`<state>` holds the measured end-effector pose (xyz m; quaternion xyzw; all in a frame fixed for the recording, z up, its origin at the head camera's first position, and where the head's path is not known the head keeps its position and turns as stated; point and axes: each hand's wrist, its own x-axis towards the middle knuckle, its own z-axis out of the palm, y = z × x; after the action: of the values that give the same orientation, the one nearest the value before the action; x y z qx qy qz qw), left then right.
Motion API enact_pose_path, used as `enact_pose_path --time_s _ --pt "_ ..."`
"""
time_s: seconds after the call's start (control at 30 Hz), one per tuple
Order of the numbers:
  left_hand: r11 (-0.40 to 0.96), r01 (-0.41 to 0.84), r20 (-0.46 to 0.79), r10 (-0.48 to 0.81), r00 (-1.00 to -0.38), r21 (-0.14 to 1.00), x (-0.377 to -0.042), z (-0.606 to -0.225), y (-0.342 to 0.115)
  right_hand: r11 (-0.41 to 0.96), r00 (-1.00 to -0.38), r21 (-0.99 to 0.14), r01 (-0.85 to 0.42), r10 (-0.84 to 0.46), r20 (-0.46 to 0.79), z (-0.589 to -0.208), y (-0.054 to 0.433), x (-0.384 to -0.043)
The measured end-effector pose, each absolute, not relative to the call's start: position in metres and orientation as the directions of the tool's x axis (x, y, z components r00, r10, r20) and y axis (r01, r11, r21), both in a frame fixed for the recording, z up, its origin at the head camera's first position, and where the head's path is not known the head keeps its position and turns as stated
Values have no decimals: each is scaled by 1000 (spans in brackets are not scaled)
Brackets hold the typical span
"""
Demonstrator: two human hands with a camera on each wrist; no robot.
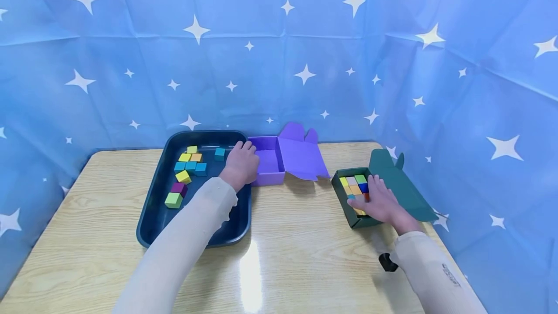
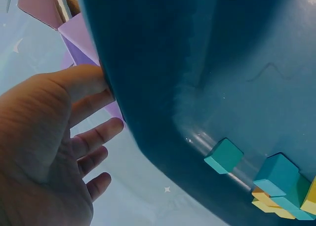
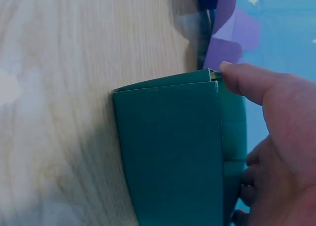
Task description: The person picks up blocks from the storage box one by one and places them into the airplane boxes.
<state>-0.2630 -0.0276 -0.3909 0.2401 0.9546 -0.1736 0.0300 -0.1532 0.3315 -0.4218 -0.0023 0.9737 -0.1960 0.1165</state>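
My left hand is at the right rim of a dark blue tray, beside an open purple box. In the left wrist view its thumb and forefinger reach the tray's edge, other fingers loosely spread. Colored cubes sit in the tray's left part, with a teal cube apart from them. My right hand lies over the open green box, fingers extended across small colored blocks packed inside. The right wrist view shows the thumb at the box's top edge; the palm hides part of the contents.
The green lid is folded out to the right, and the purple lid lies open to the right of its box. A wooden table carries everything. Blue star-patterned cloth hangs behind and at both sides.
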Motion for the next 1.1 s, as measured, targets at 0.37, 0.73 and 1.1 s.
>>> enact_pose_path --time_s 0.37,0.73,1.1 --pt "821 490 -104 482 -870 -295 -257 -395 -32 921 -966 -386 52 -53 -255 -424 330 -194" --pt "824 543 38 555 -831 -163 -236 -388 -40 912 -967 -408 36 -71 -245 -427 335 -231" --pt "878 478 144 471 -871 18 -223 -381 -103 914 -968 -404 34 -70 -242 -428 332 -257"
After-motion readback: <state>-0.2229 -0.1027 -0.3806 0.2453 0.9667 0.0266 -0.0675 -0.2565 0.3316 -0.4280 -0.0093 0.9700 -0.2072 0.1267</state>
